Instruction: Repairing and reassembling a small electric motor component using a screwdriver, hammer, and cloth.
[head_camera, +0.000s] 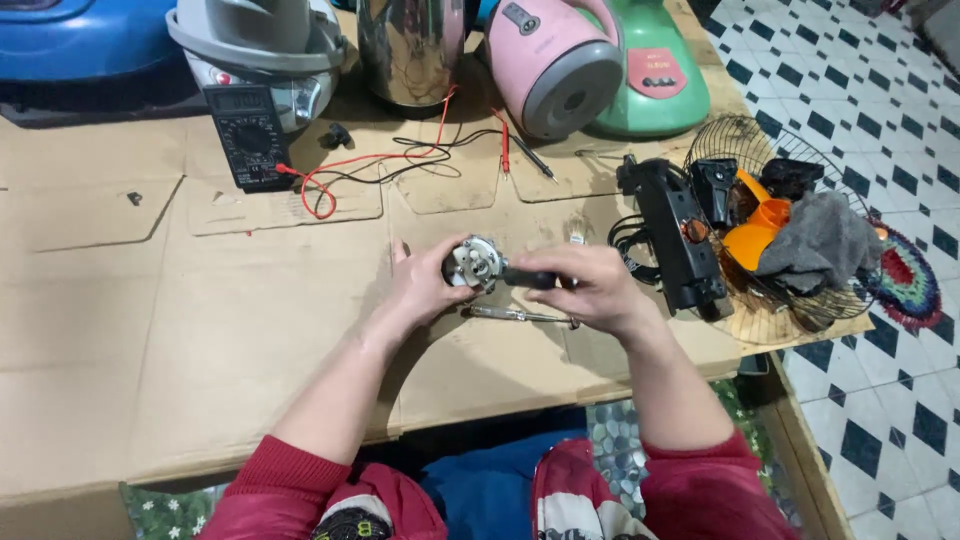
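**Small motor held over cardboard, tool at its face**

Near the middle of the cardboard sheet (200, 330), just in front of the person, sits the small round metal motor (472, 265). All places below are given from that motor.

Risks first. Motor is held up off the cardboard by one hand only, fingers wrapped round its back and side; a hard push from the tool could twist it out of that grip, likely dropping it onto the sheet. Tool tip meets the motor face at a point too small to make out, so a slip off the fastener toward the holding fingers looks possible. A loose slim metal screwdriver (520, 316) lies just below the motor, right under the wrists, and a forearm could knock it. Red and black probe leads (400, 160) trail above the motor, well apart, so low snag risk.

Hands. Left hand (420, 285) is closed round the motor, thumb up, clamped on it. Right hand (590, 290) is curled shut on the dark handle of a screwdriver (530, 279), its shaft pointing left into the motor face.

Around it: black multimeter (250, 135) up and left of the motor; pink kettle (555, 65) above; black plastic housing (680, 240) to the right; wire fan guard (740, 140) further right, holding orange parts and a grey rag (815, 240).
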